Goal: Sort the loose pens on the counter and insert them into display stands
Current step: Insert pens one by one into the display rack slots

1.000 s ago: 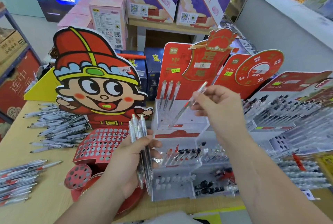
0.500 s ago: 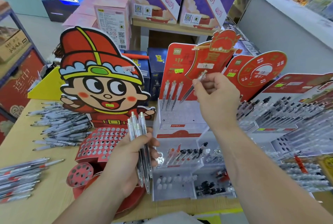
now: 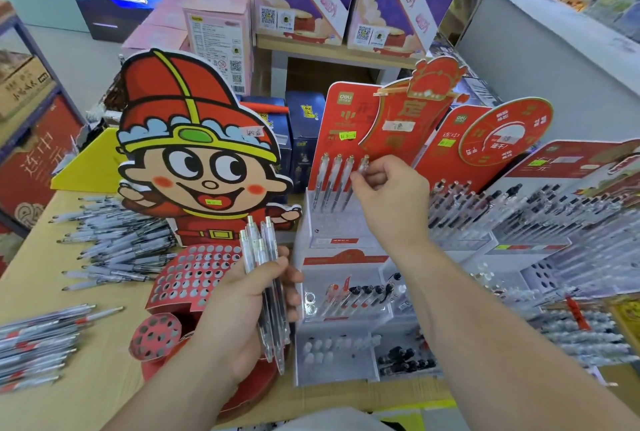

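wooden worktop (image 3: 104,378) carries it all. cartoon-boy cardboard stand (image 3: 201,160) with a red holed base sits mid-worktop toward the far edge. clear tiered stand (image 3: 337,125) with a red backboard is just beside it, on the right-edge side. loose pens: one heap (image 3: 114,240) near the far left corner, another heap (image 3: 38,337) at the left edge. left grip (image 3: 242,319) closed round a bundle of clear pens (image 3: 256,243), held upright in front of the holed base. right grip (image 3: 391,195) pinches one clear pen (image 3: 363,163) near its top end — tip down at the tiered stand's top row, just beside three pens (image 3: 334,181) standing there.
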